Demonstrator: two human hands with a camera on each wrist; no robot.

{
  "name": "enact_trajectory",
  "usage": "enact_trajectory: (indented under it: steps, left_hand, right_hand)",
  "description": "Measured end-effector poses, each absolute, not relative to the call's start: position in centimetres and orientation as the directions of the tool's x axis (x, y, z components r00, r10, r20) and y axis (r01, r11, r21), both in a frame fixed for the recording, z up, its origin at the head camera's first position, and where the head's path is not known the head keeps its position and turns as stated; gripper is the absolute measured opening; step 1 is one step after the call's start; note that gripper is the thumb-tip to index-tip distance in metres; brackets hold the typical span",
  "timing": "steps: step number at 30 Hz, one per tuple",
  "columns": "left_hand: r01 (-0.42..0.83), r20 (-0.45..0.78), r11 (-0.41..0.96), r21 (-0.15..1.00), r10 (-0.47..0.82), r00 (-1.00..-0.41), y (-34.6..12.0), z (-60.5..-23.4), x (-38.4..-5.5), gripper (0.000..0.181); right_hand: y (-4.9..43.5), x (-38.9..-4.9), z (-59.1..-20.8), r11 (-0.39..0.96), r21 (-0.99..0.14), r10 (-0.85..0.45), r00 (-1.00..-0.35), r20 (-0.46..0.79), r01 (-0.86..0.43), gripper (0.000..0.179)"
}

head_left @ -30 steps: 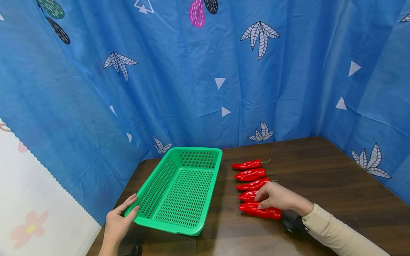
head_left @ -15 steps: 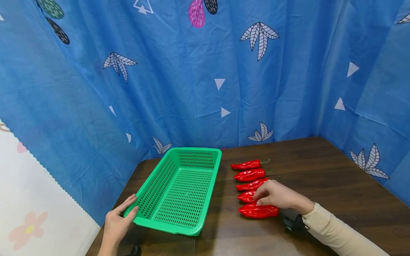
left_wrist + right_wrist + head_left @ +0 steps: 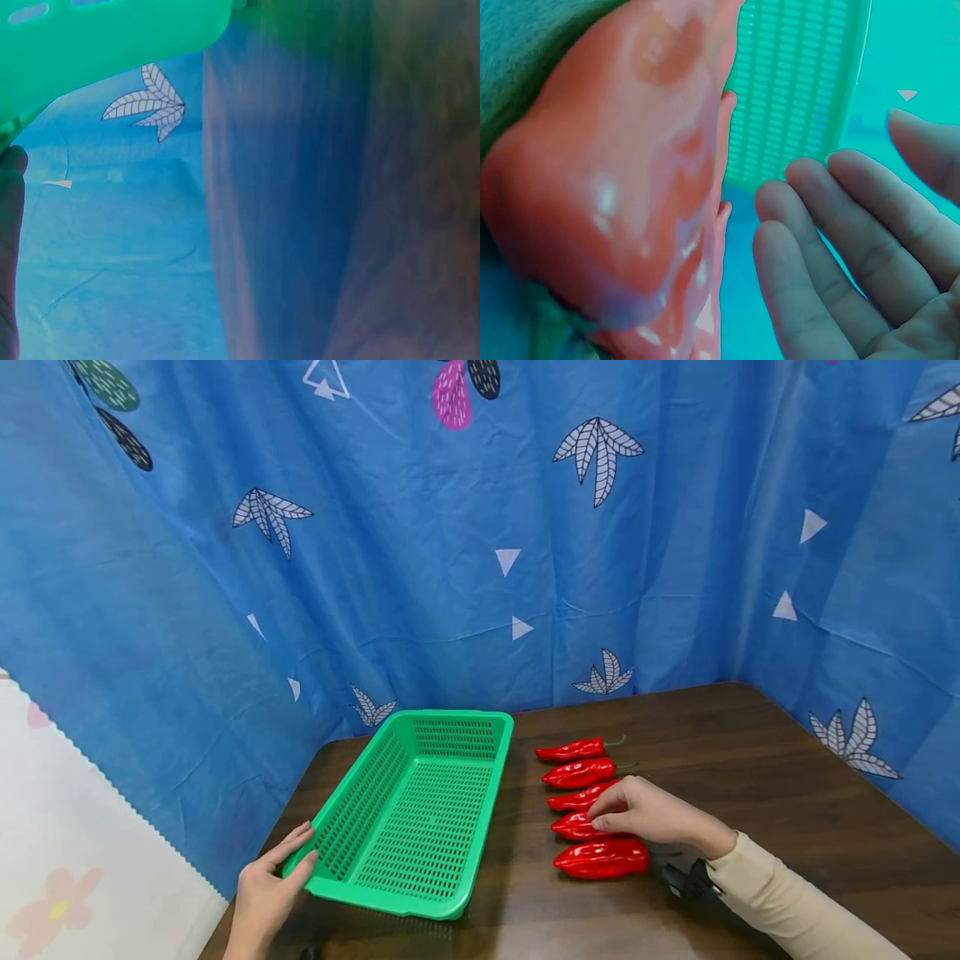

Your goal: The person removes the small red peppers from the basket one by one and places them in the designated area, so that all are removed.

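Observation:
My left hand holds the near left corner of a green slotted plastic basket, thumb over the rim and fingers along the outside. Only a finger edge and part of the basket show in the left wrist view. My right hand hovers over a row of several shiny red peppers, covering the stem end of the second nearest pepper. The nearest pepper lies just below it. In the right wrist view, the fingers are loosely extended, apart from the thumb and the large pepper.
The other peppers lie side by side farther back, including the farthest pepper, stems pointing right. They rest on a dark wooden table, right of the basket. A blue patterned curtain hangs behind, and a white flowered cloth hangs at left.
My right hand has lifted away from the nearest pepper and shifted slightly back over the second one, baring the nearest pepper's stem. The left hand stays on the basket; the head view has shifted slightly.

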State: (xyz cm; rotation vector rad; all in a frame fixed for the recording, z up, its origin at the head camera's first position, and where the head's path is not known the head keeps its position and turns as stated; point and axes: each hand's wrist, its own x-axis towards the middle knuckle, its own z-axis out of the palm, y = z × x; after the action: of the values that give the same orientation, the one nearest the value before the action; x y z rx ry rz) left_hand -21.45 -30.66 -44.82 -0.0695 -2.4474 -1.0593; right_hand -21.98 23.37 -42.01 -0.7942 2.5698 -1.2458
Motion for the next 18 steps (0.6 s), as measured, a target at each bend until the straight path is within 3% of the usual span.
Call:
enact_trajectory:
  steps: [9,18]
  left_hand:
    - [0.309,0.514,0.813,0.493,0.014,-0.858,-31.2,-43.8,-21.1,0.036]
    - [0.431,0.411,0.823,0.369,0.272,-0.870,-29.4,-39.0,-21.2,0.052]
  right_hand:
    - [24.2,-22.7,-40.2,0.576,-0.700,-0.511,-0.854,0.094,-0.422,0.044]
    - [25.7,-24.7,-39.0,0.702,-0.549,-0.463,-0.876,0.132,-0.454,0.063]
